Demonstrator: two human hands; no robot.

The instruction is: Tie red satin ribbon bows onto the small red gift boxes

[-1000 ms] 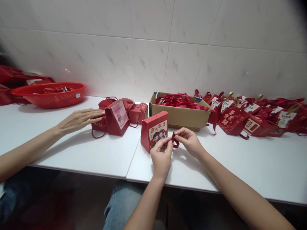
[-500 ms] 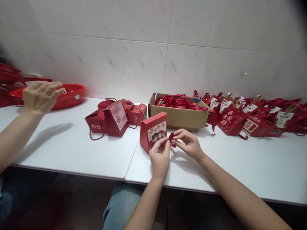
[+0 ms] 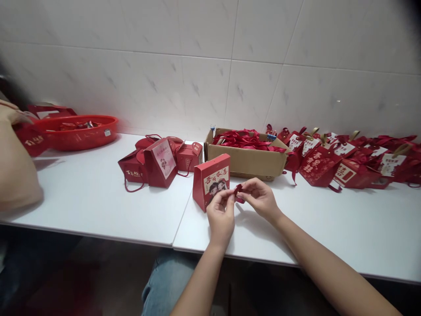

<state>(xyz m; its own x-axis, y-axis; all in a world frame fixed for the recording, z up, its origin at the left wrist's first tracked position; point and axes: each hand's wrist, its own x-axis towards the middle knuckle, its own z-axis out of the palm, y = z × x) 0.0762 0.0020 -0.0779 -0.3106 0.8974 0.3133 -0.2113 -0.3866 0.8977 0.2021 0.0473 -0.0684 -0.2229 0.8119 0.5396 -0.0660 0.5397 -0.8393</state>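
Note:
My left hand (image 3: 222, 217) and my right hand (image 3: 259, 198) meet in front of me over the white table. Both pinch a short piece of dark red ribbon (image 3: 238, 189) between thumb and fingertips. How the ribbon is looped is partly hidden by my fingers. Just behind and left of my left hand stands a red gift box (image 3: 212, 180) with a cartoon couple and lettering on its front. My left fingers overlap its lower right corner in view; whether they touch it I cannot tell.
A cardboard box (image 3: 253, 161) full of red ribbons stands behind. Several finished-looking red boxes (image 3: 319, 166) crowd the right. More red boxes (image 3: 161, 162) sit left of centre. A red basin (image 3: 82, 139) holds wrapped items; a co-worker's arm (image 3: 18, 162) is at far left.
The co-worker's raised hand has left the space before the basin, and a beige shape now fills the left edge. My hands stay nearly in place, with the ribbon turned slightly between my fingers.

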